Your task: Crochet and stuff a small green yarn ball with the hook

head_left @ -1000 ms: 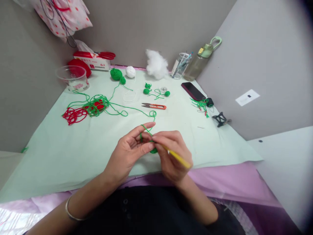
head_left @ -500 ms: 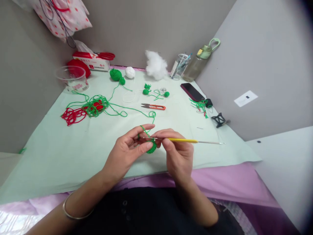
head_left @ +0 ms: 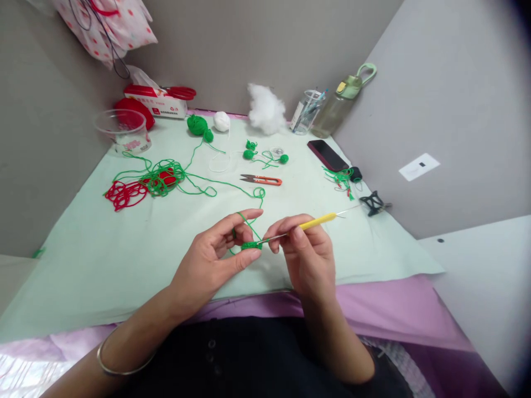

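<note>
Crochet is in hand: the left fingers pinch a small green crocheted piece between thumb and the fingers behind it, the index raised with a green strand over it. The right fingers close narrowly on the yellow grip of a crochet hook, its thin shaft pointing left to the work's edge. Whether the tip has caught a loop is too small to tell. My judgement is that this spot calls for a steady pinch and modest tension on the strand.

Just beyond the fingers, orange thread snips lie on the bench, spread with pale green cloth. Ahead and left of the fingers are tangled green yarn and red yarn; farther off, a green yarn ball, a white yarn ball and fluffy stuffing. Ahead and right sit a phone and a water bottle. Grey walls enclose the far side, and a polka-dot bag hangs at far left.
</note>
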